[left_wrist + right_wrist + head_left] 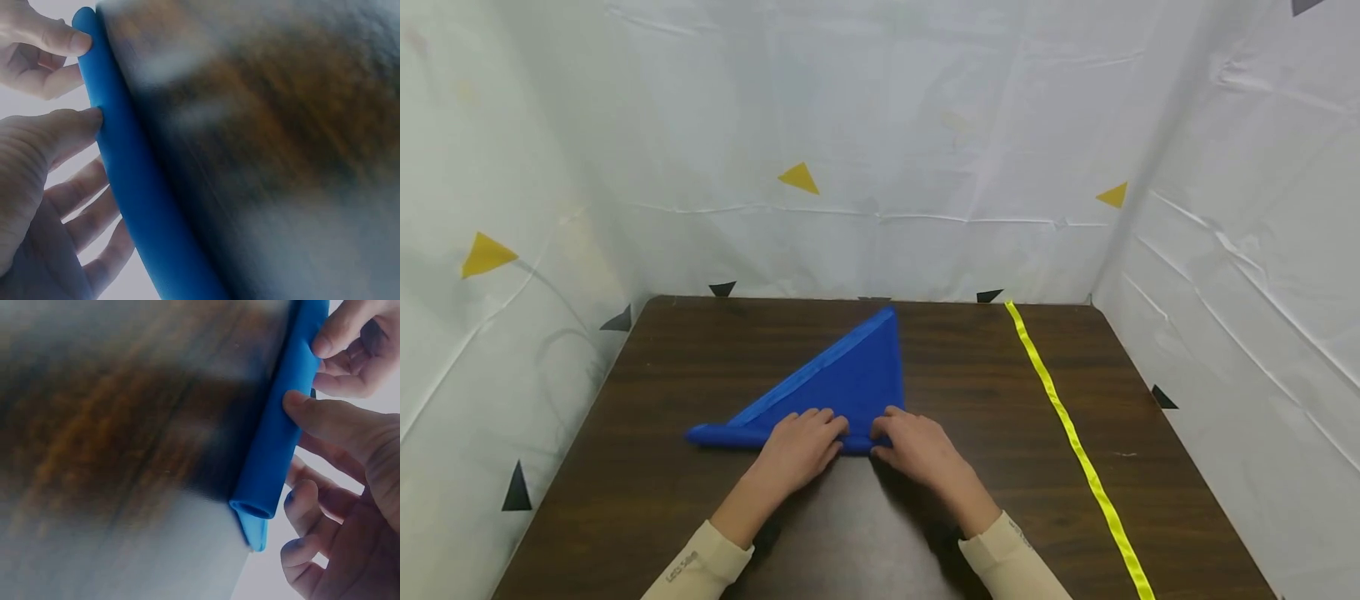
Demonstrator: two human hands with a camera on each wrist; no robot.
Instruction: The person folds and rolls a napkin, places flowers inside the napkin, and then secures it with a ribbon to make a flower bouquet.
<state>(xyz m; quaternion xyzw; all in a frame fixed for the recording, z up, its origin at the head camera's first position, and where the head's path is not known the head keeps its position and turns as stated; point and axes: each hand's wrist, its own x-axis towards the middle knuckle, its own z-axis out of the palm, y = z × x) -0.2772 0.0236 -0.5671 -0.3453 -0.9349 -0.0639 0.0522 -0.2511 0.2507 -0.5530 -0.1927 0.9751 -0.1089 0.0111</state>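
Observation:
A blue cloth (867,379) lies on the dark wooden table in the head view. Its near edge is rolled into a tube, and the flat part beyond narrows to a point at the back. My left hand (800,450) holds the roll near its middle, thumb on the near side and fingers over the top. Close to the roll's right end, my right hand (921,450) grips it the same way. Both thumbs press on the roll (137,175) in the left wrist view. The right wrist view shows the roll's open end (253,507), with a small flap of cloth below it.
A long yellow ribbon (1078,442) runs down the right side of the table (1000,483), from the back edge towards the front. White sheeting (887,125) with yellow and black triangles encloses the table at the back and both sides.

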